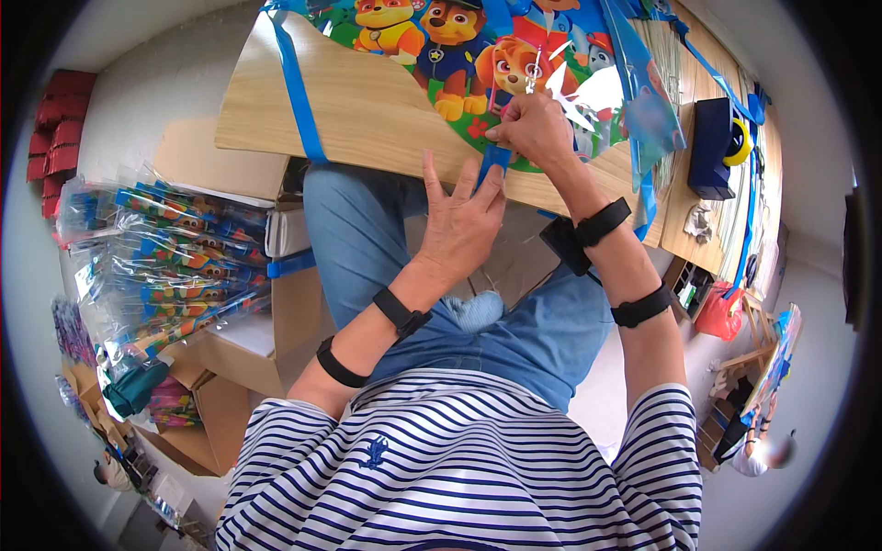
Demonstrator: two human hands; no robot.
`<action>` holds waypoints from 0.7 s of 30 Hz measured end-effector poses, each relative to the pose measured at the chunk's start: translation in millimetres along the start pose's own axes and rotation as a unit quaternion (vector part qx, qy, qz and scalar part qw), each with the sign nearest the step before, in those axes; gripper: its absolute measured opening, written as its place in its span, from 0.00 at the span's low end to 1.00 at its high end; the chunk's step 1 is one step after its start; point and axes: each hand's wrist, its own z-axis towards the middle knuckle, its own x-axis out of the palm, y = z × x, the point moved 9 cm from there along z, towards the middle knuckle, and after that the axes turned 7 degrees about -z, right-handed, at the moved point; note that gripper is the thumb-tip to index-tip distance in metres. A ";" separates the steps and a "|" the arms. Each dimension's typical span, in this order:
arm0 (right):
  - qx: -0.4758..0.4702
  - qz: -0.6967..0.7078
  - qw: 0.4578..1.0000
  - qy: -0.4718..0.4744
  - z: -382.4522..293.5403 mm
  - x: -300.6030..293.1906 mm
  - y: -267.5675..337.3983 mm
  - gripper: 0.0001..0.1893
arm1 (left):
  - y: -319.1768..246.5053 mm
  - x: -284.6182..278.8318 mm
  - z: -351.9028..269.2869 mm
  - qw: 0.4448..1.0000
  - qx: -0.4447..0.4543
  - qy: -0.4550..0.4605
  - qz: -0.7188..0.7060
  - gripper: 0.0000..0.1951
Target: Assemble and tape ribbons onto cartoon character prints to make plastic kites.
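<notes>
A printed plastic sheet with cartoon puppies (448, 62) lies on the wooden table (358, 103) before me. My right hand (534, 131) is closed at the sheet's near edge, thumb and finger pinching the top of a short blue strip (493, 165). That strip hangs over the table's near edge. My left hand (463, 224) is just below and left of it, fingers spread, with the strip's lower end beside its fingers; whether they touch it is unclear. A long blue band (295, 82) crosses the table at the left.
Packed printed items in clear film (200, 255) fill a cardboard box (296, 324) at left. A dark blue tape dispenser (711, 148) with a yellow roll stands on the right. A red plastic bag (720, 313) is beneath. Other people are far off at both lower sides.
</notes>
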 end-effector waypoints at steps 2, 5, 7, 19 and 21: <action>-0.016 0.013 1.000 -0.009 -3.9 -1.0 0.4 0.14 | -0.7 1.5 -1.3 1.000 0.001 0.001 0.003 0.31; -0.053 0.015 0.998 -0.030 -10.5 -1.2 4.5 0.14 | -1.1 3.8 -3.7 1.000 -0.005 0.007 0.019 0.32; -0.059 -0.015 0.996 -0.068 -12.7 -6.2 6.0 0.15 | -2.2 4.1 -2.0 1.000 -0.005 0.006 0.023 0.32; 0.139 0.255 0.868 -0.403 -125.6 -179.3 -288.1 0.16 | -5.4 -1.0 -1.7 0.999 -0.033 0.007 -0.032 0.29; 0.180 0.235 0.822 -0.487 -161.3 -201.5 -338.2 0.21 | -8.1 -3.5 -2.5 0.999 -0.018 -0.009 -0.041 0.28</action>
